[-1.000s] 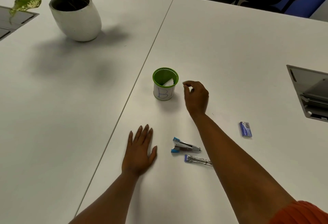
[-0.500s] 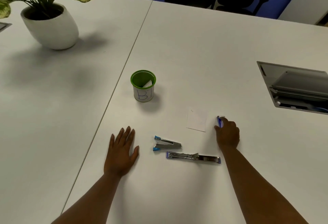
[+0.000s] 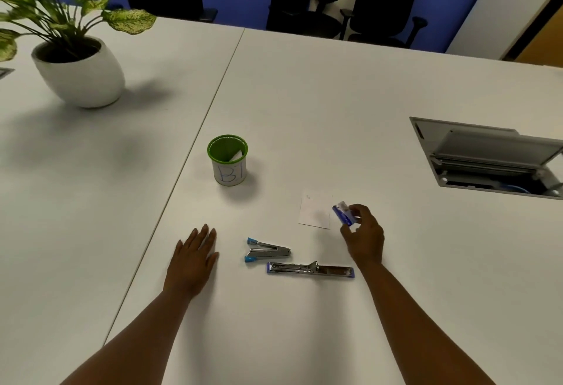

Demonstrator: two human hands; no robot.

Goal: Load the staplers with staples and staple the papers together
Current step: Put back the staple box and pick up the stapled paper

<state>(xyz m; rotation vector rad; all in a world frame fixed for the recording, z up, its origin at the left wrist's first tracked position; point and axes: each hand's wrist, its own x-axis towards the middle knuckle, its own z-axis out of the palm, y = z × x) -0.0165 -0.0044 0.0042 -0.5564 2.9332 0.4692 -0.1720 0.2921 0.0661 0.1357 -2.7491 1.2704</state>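
Two chrome staplers (image 3: 300, 261) — probably unloaded.

The cup (image 3: 228, 160) is green inside, white outside with blue letters; the staple box (image 3: 343, 215) is blue; the bench (image 3: 335, 95) is white.

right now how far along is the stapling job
Early. Done: one stapler lies swung open flat on the table, and a paper is laid out. In hand: the right hand pinches the blue staple box above the table; the left hand rests flat. Left: loading both staplers, including the blue-tipped stapler, and stapling the papers.
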